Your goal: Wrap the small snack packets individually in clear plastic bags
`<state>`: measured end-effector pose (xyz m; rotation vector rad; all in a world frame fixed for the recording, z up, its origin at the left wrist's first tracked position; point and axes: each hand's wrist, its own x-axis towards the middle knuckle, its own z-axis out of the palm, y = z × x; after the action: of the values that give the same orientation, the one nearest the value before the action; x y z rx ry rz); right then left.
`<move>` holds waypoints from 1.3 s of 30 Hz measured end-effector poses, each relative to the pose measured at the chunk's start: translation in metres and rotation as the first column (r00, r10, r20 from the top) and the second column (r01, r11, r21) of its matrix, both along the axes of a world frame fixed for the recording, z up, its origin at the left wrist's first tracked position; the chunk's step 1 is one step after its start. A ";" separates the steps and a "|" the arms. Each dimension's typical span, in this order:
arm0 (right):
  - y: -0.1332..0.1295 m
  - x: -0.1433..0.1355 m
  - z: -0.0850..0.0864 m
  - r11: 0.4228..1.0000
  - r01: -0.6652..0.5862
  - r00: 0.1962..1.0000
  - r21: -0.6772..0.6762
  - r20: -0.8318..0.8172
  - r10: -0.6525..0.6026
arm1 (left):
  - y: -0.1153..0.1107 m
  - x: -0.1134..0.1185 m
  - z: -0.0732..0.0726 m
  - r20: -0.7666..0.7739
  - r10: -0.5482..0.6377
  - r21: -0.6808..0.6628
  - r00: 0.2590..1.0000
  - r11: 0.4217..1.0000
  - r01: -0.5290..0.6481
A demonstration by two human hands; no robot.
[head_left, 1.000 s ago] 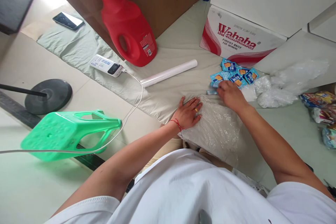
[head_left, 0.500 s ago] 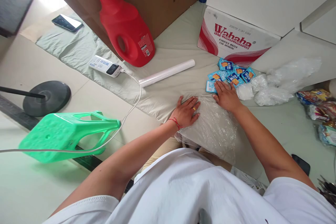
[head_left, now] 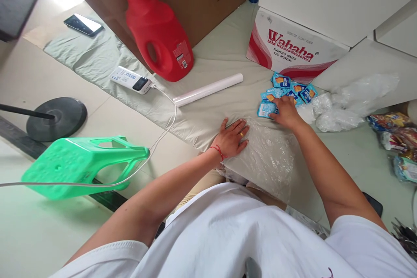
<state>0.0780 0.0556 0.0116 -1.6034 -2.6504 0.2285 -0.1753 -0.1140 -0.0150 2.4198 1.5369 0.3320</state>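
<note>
My left hand (head_left: 230,140) lies flat with its fingers spread, across the edge of a clear plastic sheet or bag (head_left: 267,156) and the pale green cloth. A ring and a red string bracelet are on it. Above the plastic, my right hand (head_left: 286,112) has its fingers bent, with thumb and index finger closed at the edge of a blue snack packet (head_left: 266,109). Several more blue packets (head_left: 281,81) are heaped just beyond those fingers, partly covered by them. Crumpled clear plastic (head_left: 339,118) lies to the right of this hand.
A white plastic roll (head_left: 208,90) lies on the cloth (head_left: 208,65). Behind stand a red jug (head_left: 159,30), a brown carton (head_left: 195,4) and a Wahaha box (head_left: 293,47). A cable runs from a power bank (head_left: 130,80) past a tipped green stool (head_left: 81,165). Snack bags (head_left: 400,134) lie far right.
My right hand has gone from lying fairly flat to bent fingers, closing at the nearest blue packet, which has shifted slightly right. My left hand has stayed in place.
</note>
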 end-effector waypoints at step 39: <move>-0.197 -0.016 -0.007 0.975 0.057 0.890 -0.215 -0.432 -0.148 | -0.002 0.002 0.003 -0.007 0.004 0.006 1.000 1.000 -0.004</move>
<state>0.0623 -0.1409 0.0043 -1.5078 -2.2404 0.7765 -0.1736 -0.1159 -0.0121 2.4252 1.5465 0.3302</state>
